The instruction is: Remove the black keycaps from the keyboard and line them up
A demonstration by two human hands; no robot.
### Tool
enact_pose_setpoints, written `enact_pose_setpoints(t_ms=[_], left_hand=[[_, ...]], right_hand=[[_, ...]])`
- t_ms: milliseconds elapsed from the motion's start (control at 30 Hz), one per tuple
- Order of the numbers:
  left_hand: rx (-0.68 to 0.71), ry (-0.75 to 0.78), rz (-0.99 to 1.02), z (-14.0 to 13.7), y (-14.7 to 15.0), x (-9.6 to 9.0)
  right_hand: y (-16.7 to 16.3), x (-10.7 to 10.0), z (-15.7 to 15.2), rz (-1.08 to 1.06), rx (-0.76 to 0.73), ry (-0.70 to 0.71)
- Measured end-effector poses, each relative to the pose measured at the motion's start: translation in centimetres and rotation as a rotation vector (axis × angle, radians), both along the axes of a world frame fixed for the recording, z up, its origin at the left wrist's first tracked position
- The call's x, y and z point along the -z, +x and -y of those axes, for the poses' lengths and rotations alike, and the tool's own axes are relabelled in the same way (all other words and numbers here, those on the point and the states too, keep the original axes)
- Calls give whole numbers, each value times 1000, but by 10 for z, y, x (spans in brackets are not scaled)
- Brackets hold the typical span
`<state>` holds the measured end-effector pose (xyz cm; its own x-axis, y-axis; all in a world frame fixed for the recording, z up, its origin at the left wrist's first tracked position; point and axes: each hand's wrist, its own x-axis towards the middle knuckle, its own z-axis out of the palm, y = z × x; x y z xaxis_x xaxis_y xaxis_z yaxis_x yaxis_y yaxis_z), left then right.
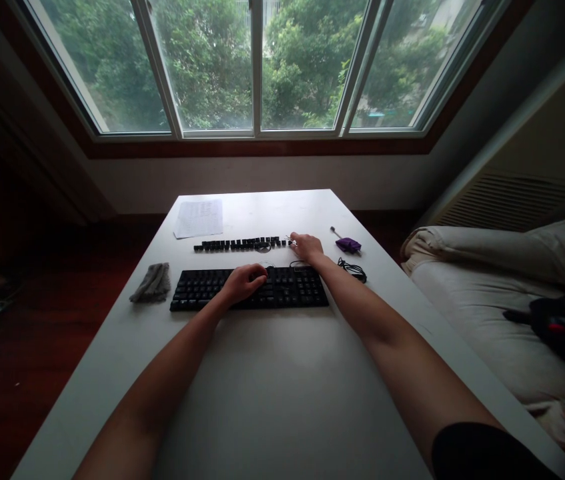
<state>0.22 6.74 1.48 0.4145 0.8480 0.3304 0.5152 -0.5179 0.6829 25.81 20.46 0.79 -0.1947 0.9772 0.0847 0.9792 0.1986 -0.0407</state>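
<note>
A black full-size keyboard [289, 293] lies across the white table. My left hand [245, 281] rests over its middle, fingers curled in toward the thumb; whatever they may hold is hidden. Beyond the keyboard, loose black keycaps [235, 245] stand in a long row. My right hand [307, 247] is at the right end of that row, its fingertips closed on a thin wire tool [288, 238] that looks like a wire keycap puller. A keycap sits right by those fingertips. A small round clear object [263, 250] lies between the row and the keyboard.
A grey cloth [152, 283] lies left of the keyboard, and a printed paper sheet [199, 219] at the far left. To the right are a coiled black cable [352, 270], a purple pouch-like item [348, 245] and a small brush-like stick [335, 231]. A sofa [467, 300] borders the table.
</note>
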Motion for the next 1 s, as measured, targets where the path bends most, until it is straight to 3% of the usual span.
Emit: enact_pose_setpoints(t_ms=[800, 1000], left_hand=[[-12, 17, -18, -1, 0, 4], [-11, 23, -27, -1, 0, 3]], right_hand=[[-3, 8, -5, -92, 1, 25], [-1, 2, 0, -255, 59, 40]])
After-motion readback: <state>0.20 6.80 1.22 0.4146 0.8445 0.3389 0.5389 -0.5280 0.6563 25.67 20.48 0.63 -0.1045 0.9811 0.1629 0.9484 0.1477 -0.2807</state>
